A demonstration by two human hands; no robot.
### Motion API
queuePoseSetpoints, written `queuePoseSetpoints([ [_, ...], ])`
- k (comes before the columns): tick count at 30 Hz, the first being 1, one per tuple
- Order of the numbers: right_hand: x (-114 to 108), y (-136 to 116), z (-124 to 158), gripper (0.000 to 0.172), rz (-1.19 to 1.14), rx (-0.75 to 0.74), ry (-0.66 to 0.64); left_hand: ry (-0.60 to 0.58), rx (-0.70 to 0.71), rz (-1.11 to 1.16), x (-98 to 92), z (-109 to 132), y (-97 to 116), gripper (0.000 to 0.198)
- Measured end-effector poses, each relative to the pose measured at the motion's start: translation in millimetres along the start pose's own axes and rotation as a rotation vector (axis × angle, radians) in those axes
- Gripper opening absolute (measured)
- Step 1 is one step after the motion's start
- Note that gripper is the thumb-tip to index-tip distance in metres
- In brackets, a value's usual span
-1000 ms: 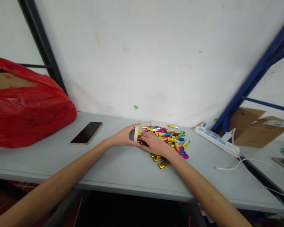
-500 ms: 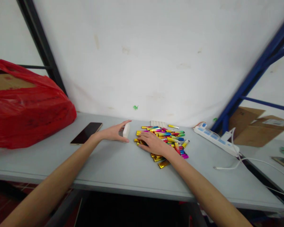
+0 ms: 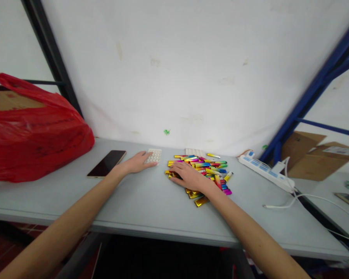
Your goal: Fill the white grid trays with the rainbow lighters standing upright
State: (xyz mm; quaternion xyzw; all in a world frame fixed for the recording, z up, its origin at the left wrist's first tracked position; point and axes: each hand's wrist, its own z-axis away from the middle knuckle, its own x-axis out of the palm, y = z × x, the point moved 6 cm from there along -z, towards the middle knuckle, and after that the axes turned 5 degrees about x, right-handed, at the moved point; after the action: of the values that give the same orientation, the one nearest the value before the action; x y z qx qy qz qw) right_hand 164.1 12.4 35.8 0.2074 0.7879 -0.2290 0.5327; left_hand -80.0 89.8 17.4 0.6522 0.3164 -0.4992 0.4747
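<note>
A pile of shiny coloured sticks [image 3: 211, 169] lies on the grey table [image 3: 151, 205] near the white wall. My right hand [image 3: 189, 176] rests palm down on the pile's left side, fingers curled over several sticks. A small white tray with rows of round bumps [image 3: 155, 155] lies flat on the table, left of the pile. My left hand [image 3: 136, 163] is stretched out beside it, fingertips touching the tray's left edge.
A dark phone [image 3: 107, 163] lies left of my left hand, and a bulging red plastic bag [image 3: 35, 131] beyond it. A second white tray [image 3: 194, 151] sits behind the pile. A white power strip [image 3: 264, 172] and its cable [image 3: 282, 204] are on the right, cardboard boxes [image 3: 308, 155] beyond.
My left hand carried the white tray away from the pile to the left, tipped it from upright to flat and set it on the table. My right hand stayed on the pile.
</note>
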Motion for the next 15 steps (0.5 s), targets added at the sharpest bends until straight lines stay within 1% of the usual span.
queuePoseSetpoints([
  [6, -1.5, -1.6, -0.2, 0.031, -0.008, 0.004, -0.006, 0.023, 0.035, -0.021, 1.4, -1.1, -1.3, 0.108],
  [9, -1.2, -1.3, -0.4, 0.030, -0.012, 0.010, -0.006, 0.054, 0.048, -0.021, 1.9, -2.7, -3.2, 0.104],
  [12, 0.1, -0.8, -0.6, 0.030, -0.012, 0.002, 0.006, 0.121, 0.082, -0.017, 0.0, -5.3, -1.4, 0.095],
  [15, 2.0, 0.2, -0.8, 0.030, -0.013, -0.010, 0.020, 0.223, 0.156, -0.006, -3.8, -7.8, 5.7, 0.074],
])
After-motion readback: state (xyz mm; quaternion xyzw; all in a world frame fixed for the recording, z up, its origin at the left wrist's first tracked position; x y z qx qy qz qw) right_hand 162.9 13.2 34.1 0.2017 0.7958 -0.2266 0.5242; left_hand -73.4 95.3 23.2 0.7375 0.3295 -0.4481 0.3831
